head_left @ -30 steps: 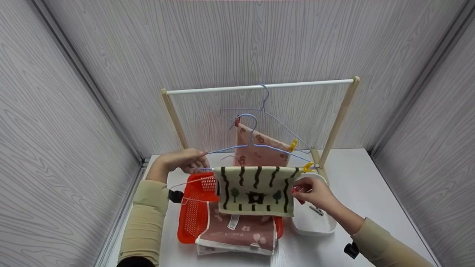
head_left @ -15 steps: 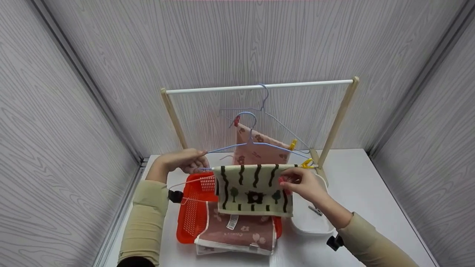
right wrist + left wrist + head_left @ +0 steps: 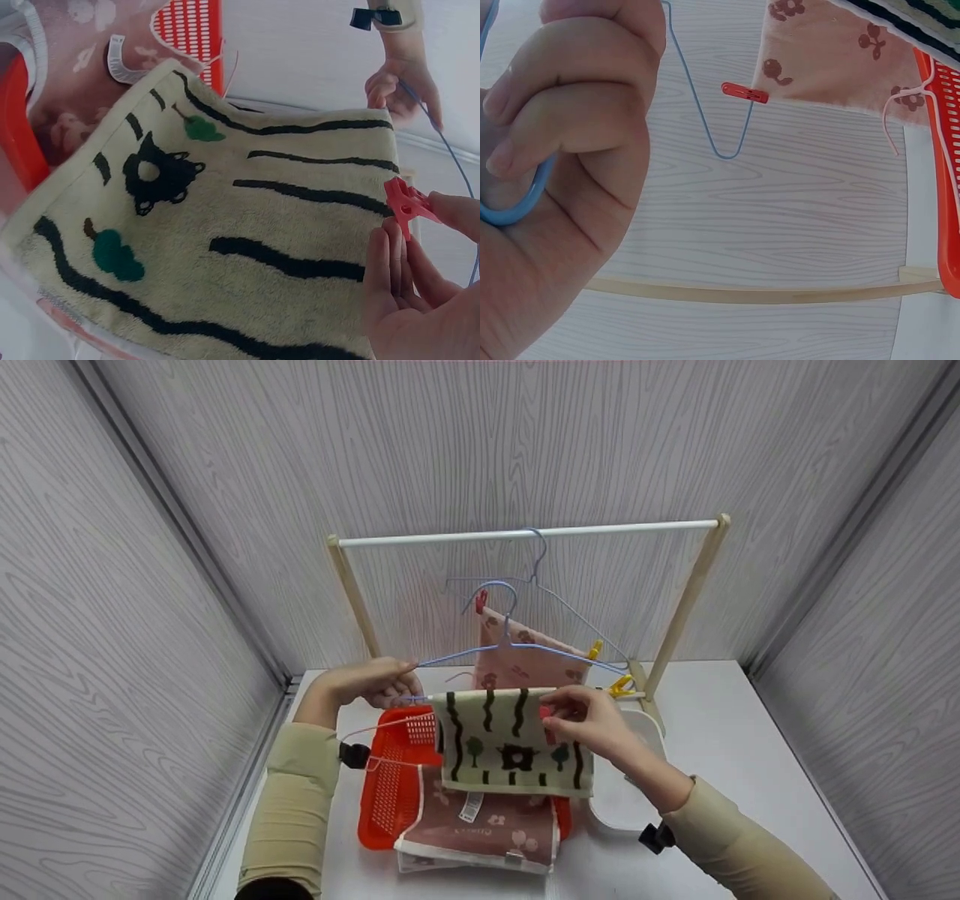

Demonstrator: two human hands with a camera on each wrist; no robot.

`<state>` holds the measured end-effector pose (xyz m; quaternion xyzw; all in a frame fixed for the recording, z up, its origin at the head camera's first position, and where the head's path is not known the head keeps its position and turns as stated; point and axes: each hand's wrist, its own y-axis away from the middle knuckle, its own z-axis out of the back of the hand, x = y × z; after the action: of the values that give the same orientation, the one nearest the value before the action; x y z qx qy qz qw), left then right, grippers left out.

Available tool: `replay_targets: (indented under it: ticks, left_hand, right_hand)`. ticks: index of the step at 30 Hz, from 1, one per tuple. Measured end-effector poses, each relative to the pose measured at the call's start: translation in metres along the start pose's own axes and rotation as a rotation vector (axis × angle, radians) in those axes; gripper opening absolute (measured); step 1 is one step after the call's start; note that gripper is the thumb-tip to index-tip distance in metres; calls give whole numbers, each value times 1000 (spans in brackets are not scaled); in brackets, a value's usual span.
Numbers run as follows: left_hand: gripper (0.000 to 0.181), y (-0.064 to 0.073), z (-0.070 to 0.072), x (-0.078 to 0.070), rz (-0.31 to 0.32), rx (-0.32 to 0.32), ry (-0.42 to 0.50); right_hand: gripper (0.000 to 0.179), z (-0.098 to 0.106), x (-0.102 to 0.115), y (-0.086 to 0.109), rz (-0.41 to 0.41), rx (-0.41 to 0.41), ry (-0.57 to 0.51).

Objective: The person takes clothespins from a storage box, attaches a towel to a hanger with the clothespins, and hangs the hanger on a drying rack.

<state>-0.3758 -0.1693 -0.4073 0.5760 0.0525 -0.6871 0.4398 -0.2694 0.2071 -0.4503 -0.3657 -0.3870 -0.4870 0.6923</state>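
Note:
My left hand [image 3: 375, 682] grips the left end of a blue wire hanger [image 3: 465, 651], its fingers curled round the wire. Over the hanger's lower bar hangs a cream towel [image 3: 495, 742] with dark wavy stripes, little trees and a dark animal figure. A yellow clothespin [image 3: 622, 685] sits at the bar's right end. Between thumb and fingers my right hand [image 3: 592, 724] pinches a red clothespin [image 3: 409, 204], held in front of the towel close to its upper edge. Whether the pin touches the cloth I cannot tell.
Behind, a second hanger [image 3: 574, 619] hangs from the white rack rod [image 3: 435, 540], bearing a pink towel [image 3: 510, 649] with a red and a yellow pin. Below stand a red basket [image 3: 386, 802] with a dusty-pink towel [image 3: 480, 840] over its front, and a white tray [image 3: 630, 810].
My right hand has moved left and slightly up across the towel with the red clothespin. The hanger has risen slightly; my left hand keeps its hold at the left end.

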Motion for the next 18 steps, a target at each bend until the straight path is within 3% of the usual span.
replay_targets:
  ticks: [6,18]
  left_hand:
    - [57,-2,-1,0,12,-1,-4]
    - [61,-2,-3,1,-22,6,-2]
  right_hand:
    - [29,-11,11,-6,28,-10,-4]
    - [30,-35,25,-22,94,-36,-68]
